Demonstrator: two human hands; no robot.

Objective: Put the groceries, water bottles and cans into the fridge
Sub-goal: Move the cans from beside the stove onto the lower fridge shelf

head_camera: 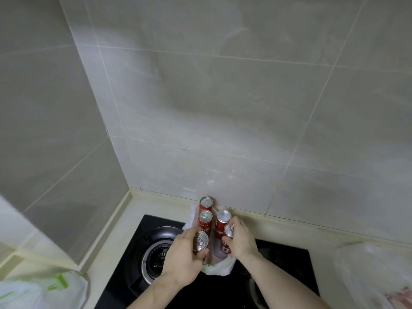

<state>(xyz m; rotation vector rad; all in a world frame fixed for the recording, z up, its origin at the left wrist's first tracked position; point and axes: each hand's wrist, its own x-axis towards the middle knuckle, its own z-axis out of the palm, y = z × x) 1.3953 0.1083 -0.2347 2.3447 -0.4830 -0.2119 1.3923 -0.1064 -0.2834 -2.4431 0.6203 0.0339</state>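
Far left, bottom corner: crumpled white plastic bag with green print (42,288) on the pale countertop (107,246), beside the tiled corner wall (200,108)

Centre-left: black glass gas hob (278,284) with round metal burner ring (153,255)

Left hand (185,257) over the burner's right edge, fingers and thumb curled round a red drink can with silver top (201,240); can tilted, top facing the camera, lifted out of line with the others

Behind it, two more red cans standing upright in a row toward the wall: middle one (205,218), rear one (206,203) close to the wall base

Under the cans, a flattened white plastic bag (219,267), lying across the hob's middle and back edge

Right hand (239,238) wrapped round a fourth red can (227,236), thumb side on its silver rim; fifth red can (223,221) upright just behind, touching or nearly so

Far right: translucent white plastic bag (374,270) on the countertop, something pinkish inside, contents not identifiable
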